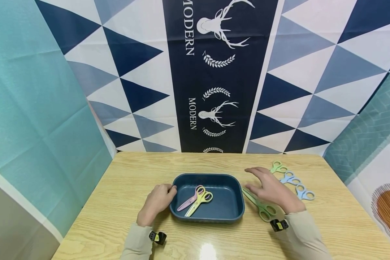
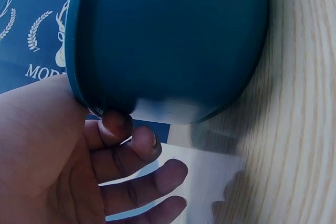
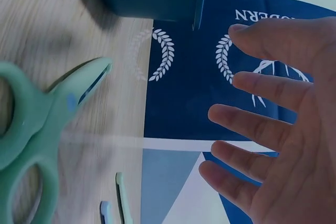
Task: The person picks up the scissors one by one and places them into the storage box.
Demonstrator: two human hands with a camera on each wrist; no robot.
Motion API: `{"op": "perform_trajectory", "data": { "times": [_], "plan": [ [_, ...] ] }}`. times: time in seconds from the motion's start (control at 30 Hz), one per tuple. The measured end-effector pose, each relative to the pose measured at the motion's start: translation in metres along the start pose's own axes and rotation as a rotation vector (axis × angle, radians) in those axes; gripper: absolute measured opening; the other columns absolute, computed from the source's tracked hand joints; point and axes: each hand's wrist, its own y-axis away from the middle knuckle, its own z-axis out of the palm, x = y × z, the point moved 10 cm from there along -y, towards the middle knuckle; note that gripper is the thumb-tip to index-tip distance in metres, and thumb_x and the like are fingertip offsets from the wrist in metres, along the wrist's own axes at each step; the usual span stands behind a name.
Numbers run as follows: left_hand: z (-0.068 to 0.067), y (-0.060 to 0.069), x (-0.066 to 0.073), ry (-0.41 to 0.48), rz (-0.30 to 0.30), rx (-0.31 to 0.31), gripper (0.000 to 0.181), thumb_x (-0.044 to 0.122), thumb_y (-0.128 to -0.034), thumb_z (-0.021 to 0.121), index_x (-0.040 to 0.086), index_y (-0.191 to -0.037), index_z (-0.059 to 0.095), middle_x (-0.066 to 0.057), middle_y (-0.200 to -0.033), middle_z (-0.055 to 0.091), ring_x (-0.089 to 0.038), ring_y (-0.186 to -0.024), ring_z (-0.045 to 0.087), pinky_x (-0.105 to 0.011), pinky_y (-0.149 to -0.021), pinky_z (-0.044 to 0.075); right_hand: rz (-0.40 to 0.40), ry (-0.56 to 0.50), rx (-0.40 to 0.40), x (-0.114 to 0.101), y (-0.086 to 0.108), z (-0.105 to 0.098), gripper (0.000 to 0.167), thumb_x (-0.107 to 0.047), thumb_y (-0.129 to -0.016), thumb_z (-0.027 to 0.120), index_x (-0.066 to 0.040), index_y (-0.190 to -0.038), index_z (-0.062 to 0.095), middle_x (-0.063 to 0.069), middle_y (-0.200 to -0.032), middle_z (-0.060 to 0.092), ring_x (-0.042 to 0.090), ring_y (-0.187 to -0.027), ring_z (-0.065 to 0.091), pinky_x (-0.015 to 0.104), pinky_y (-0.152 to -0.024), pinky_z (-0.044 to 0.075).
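Note:
A dark blue tray [image 1: 209, 220] stands on the table. At its left end my left hand [image 1: 157, 203] grips the rim between thumb and index finger, as the left wrist view shows; the other fingers are loosely bent below. Inside the tray lie pink scissors [image 1: 186, 204] and yellow scissors [image 1: 195, 207], partly overlapping. To the right of the tray my right hand [image 1: 273, 188] hovers with fingers spread, holding nothing. Green scissors [image 3: 44, 119] lie on the table beneath it, tips toward the tray, partly hidden by the hand in the head view.
Light green scissors [image 1: 276, 167] and two pairs of blue scissors, one nearer the back [image 1: 289, 177] and one further right [image 1: 303, 192], lie beyond the right hand. A patterned cloth [image 1: 143, 90] hangs behind the wooden table [image 1: 133, 164].

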Motion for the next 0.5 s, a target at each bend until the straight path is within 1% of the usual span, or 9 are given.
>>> {"op": "perform_trajectory", "data": {
  "times": [0.2, 0.27, 0.4, 0.5],
  "plan": [
    [0.001, 0.001, 0.0, 0.001, 0.008, 0.004, 0.041, 0.026, -0.1047, 0.052, 0.016, -0.065, 0.053, 0.005, -0.06, 0.042, -0.011, -0.054, 0.046, -0.027, -0.051, 0.036, -0.008, 0.025, 0.023, 0.007, 0.005, -0.001, 0.049, -0.024, -0.094, 0.073, -0.003, -0.136, 0.061, 0.025, -0.137, 0.06, 0.049, -0.13, 0.052, 0.066, -0.104, 0.043],
    [0.002, 0.002, -0.001, 0.001, 0.002, 0.0, 0.041, 0.027, -0.1048, 0.051, 0.017, -0.065, 0.052, 0.005, -0.06, 0.042, -0.011, -0.054, 0.046, -0.027, -0.051, 0.036, -0.014, 0.029, 0.033, 0.008, 0.006, -0.001, 0.048, -0.023, -0.093, 0.074, -0.003, -0.136, 0.061, 0.025, -0.136, 0.06, 0.049, -0.129, 0.052, 0.066, -0.104, 0.043],
    [0.002, 0.002, -0.002, 0.005, -0.009, -0.001, 0.042, 0.028, -0.1049, 0.051, 0.017, -0.065, 0.052, 0.005, -0.06, 0.041, -0.011, -0.054, 0.046, -0.027, -0.051, 0.036, -0.018, 0.033, 0.049, 0.011, 0.009, -0.005, 0.048, -0.024, -0.093, 0.074, -0.002, -0.135, 0.062, 0.026, -0.136, 0.06, 0.049, -0.128, 0.052, 0.066, -0.103, 0.043],
    [0.002, 0.002, 0.0, 0.003, -0.003, 0.002, 0.041, 0.028, -0.1045, 0.052, 0.017, -0.065, 0.052, 0.005, -0.06, 0.042, -0.011, -0.054, 0.046, -0.027, -0.051, 0.036, -0.016, 0.044, 0.054, 0.014, 0.011, -0.008, 0.048, -0.025, -0.094, 0.073, -0.002, -0.135, 0.062, 0.026, -0.135, 0.06, 0.049, -0.128, 0.053, 0.066, -0.103, 0.042]
  ]
}}
